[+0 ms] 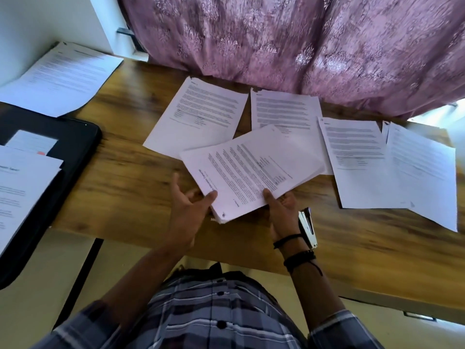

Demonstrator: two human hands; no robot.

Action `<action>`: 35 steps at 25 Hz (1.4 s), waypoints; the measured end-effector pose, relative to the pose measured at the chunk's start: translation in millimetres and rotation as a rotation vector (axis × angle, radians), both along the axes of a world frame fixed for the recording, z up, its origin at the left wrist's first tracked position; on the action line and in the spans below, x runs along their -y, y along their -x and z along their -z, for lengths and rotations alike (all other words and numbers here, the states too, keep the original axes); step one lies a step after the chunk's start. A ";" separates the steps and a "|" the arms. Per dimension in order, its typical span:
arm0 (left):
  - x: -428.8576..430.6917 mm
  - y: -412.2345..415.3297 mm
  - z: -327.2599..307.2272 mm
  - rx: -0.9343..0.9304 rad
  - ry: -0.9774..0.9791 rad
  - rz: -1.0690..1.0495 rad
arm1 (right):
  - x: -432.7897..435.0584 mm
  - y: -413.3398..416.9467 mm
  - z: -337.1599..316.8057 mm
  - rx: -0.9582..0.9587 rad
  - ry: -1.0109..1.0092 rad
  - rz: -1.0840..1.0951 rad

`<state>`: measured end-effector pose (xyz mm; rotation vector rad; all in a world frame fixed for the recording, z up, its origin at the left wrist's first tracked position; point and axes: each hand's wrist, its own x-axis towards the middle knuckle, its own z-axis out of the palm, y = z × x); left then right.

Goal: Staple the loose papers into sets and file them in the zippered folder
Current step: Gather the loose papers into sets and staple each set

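Hidden fingers: your right hand [281,210] has its thumb on top of the stack of papers [251,172]; the fingers go under the sheets, out of sight, so it grasps the stack.
Left hand: your left hand [187,210] is released, fingers spread, with only the thumb touching the stack's near left corner.
Stapler [308,227]: at 4 o'clock from the stack, lying on the table [125,177], partly covered by your right wrist.
Zippered folder [75,152]: black, open, at 9 o'clock, cut off by the left edge; its zip is hard to make out, and white sheets [20,187] cover part of it.
Print: too blurred to read on any page.
Stack's look: white printed pages, thick, turned slantwise, edges slightly fanned, held just above the table in mid-view.
Other papers: two sets at 12 o'clock [198,117] [284,109], the stack overlapping both; two overlapping ones at 3 o'clock [357,159] [425,172]; one at 10 o'clock [63,76].
Purple cloth [302,46]: hangs over the table's far edge.
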<state>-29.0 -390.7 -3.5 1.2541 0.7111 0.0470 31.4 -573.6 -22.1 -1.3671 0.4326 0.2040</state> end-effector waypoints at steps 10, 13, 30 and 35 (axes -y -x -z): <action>6.0 19.7 2.0 -0.005 -0.089 0.170 | -7.3 0.6 7.2 -0.033 0.026 0.024; 7.5 18.6 4.7 -0.011 -0.072 0.155 | -6.9 0.9 6.2 -0.028 0.071 0.010; 13.8 18.1 8.8 -0.013 0.042 0.125 | 90.5 33.4 0.1 0.091 1.171 -0.245; 14.5 18.4 2.7 -0.005 0.078 0.119 | 58.4 55.1 -38.5 -0.111 0.049 -0.502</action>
